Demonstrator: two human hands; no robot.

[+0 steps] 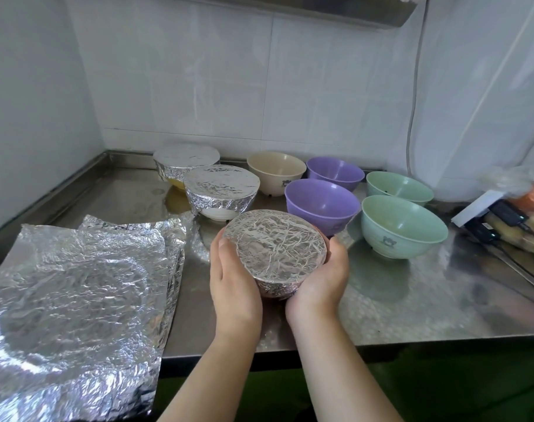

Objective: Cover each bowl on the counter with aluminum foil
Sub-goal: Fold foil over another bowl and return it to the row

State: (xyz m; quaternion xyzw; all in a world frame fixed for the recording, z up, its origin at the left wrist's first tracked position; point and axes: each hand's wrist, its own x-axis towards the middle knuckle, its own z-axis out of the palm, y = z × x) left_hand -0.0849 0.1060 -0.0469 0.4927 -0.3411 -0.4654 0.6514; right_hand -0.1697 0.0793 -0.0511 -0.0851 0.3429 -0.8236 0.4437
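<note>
The foil-wrapped bowl [274,251] sits between both hands, near the front edge of the stainless steel counter [412,300]. Foil covers its mouth completely and is folded down over the side wall; a strip of the bowl's lower body shows beneath the foil at the near side. Whether the base rests on the counter or is lifted slightly cannot be determined.

The left hand [232,278] cups the bowl's left side, palm against the foil skirt, fingers curved along the wall and thumb lying at the rim. The right hand [323,275] cups the right and near side, palm under the lower wall, fingers wrapped around the far right. Both hands grip the bowl; neither is spread flat. Both forearms extend up from the bottom of the view and converge on the bowl.

Behind the held bowl, to the left, stand two more covered bowls: one near [221,188] and one far [186,166] at the back wall. Uncovered bowls stand to the right: a beige bowl [276,172], two purple bowls [322,205] [335,172], and two green bowls [404,226] [399,187]. A stack of crumpled aluminum foil sheets [76,293] lies on the left, overhanging the front edge of the counter.
</note>
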